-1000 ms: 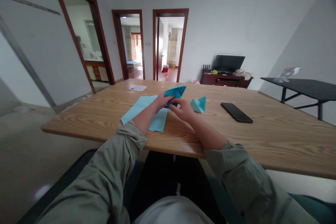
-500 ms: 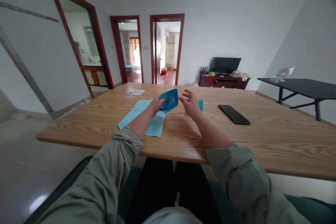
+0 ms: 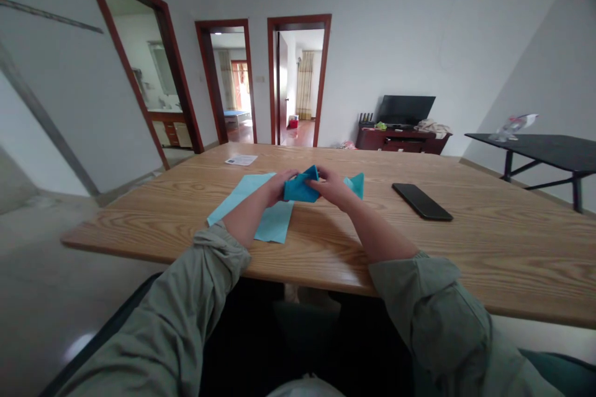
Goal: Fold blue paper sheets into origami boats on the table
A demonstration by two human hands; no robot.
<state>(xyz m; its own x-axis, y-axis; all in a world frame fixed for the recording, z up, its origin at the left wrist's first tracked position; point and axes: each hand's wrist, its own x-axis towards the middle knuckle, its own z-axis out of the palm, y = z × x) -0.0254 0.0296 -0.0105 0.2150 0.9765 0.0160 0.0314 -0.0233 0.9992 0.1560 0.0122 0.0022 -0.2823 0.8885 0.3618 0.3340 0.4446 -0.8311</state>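
Between my two hands is a folded blue paper piece (image 3: 300, 191), shaped like a small boat or box, held above the table. My left hand (image 3: 278, 187) grips its left end, and the fingers behind it are partly hidden. At the right end my right hand (image 3: 329, 186) pinches the paper, thumb in front. A second folded blue paper piece (image 3: 356, 185) stands on the table just beyond my right wrist. Light blue paper sheets (image 3: 274, 223) lie flat under and beside my left forearm.
A black phone (image 3: 421, 201) lies on the wooden table (image 3: 493, 248) to the right. Toward the far left edge is a small white printed paper (image 3: 241, 160). A black folding table (image 3: 549, 152) stands off to the right, and a television (image 3: 406, 111) sits on a cabinet behind.
My right hand has moved left and closed on the blue folded paper. The paper has turned from its open side facing me to a side-on position. The view has shifted slightly.
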